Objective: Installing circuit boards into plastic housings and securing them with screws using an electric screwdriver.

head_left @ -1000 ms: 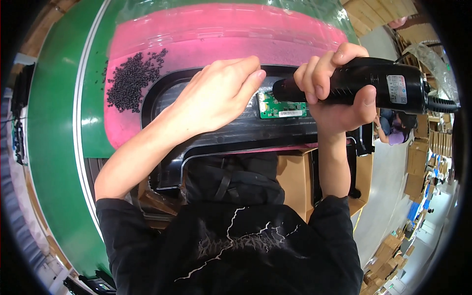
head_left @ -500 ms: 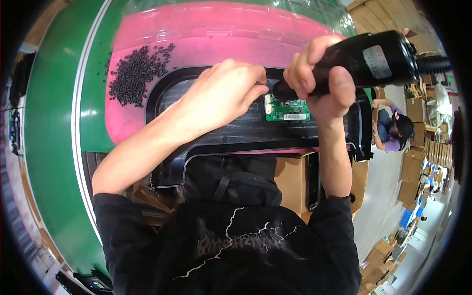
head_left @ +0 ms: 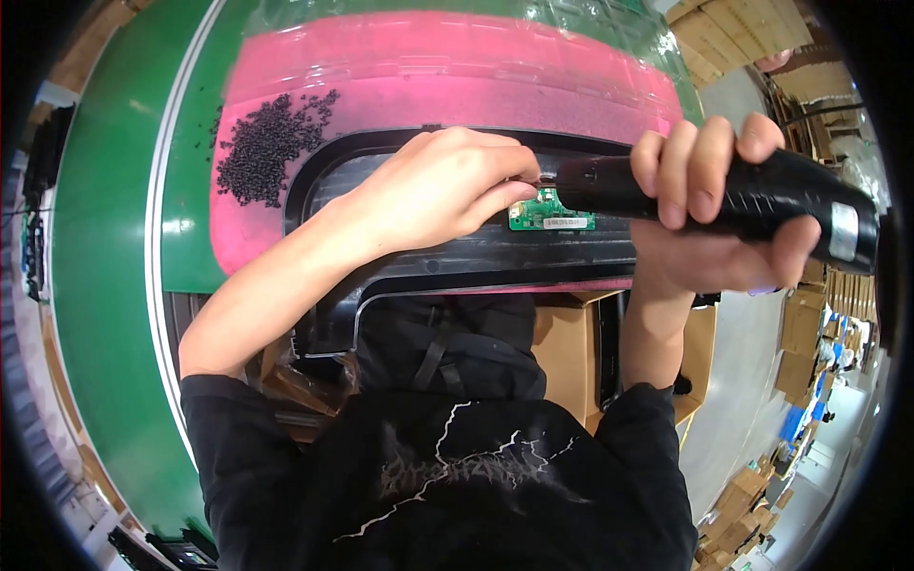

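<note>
A black electric screwdriver lies across my right hand, whose fingers are wrapped round its body. Its narrow end points left, to the fingertips of my left hand. Those fingers are pinched together at the tip, and whatever they hold is too small to make out. Just below the tip sits a green circuit board with a white label and pale connectors. It rests inside a black plastic housing, partly covered by my left hand.
A pile of small black screws is spread on the pink mat, left of the housing. Clear plastic sheeting covers the mat's far side. An open cardboard box stands below the housing; stacked cartons are at the far right.
My right hand has moved right and tipped the screwdriver from over the board to nearly level. My left fingers have shifted slightly right, to the screwdriver's tip.
</note>
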A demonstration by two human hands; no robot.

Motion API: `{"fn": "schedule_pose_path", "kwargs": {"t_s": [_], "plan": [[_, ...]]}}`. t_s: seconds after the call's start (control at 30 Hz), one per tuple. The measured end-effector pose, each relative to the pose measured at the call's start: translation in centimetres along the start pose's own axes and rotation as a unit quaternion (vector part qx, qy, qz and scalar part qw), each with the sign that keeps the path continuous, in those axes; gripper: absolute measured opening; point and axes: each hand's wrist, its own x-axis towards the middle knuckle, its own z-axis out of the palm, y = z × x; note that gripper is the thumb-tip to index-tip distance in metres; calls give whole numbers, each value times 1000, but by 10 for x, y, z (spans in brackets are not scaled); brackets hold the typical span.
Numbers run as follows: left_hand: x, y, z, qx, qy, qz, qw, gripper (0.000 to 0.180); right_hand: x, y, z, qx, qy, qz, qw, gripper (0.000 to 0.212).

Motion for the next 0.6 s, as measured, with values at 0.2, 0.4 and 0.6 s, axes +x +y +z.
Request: {"fn": "schedule_pose_path", "kwargs": {"t_s": [0.2, 0.4, 0.6], "plan": [[2, -3, 7, -62, 49, 74, 994, 11, -4, -12, -1, -1, -51, 2, 999, 52], [0, -2, 1, -23, 51, 15, 998, 11, -20, 6, -4, -48, -32, 82, 995, 57], [3, -1, 0, -15, 61, -27, 998, 11, -28, 14, -3, -106, -22, 103, 989, 51]]}}
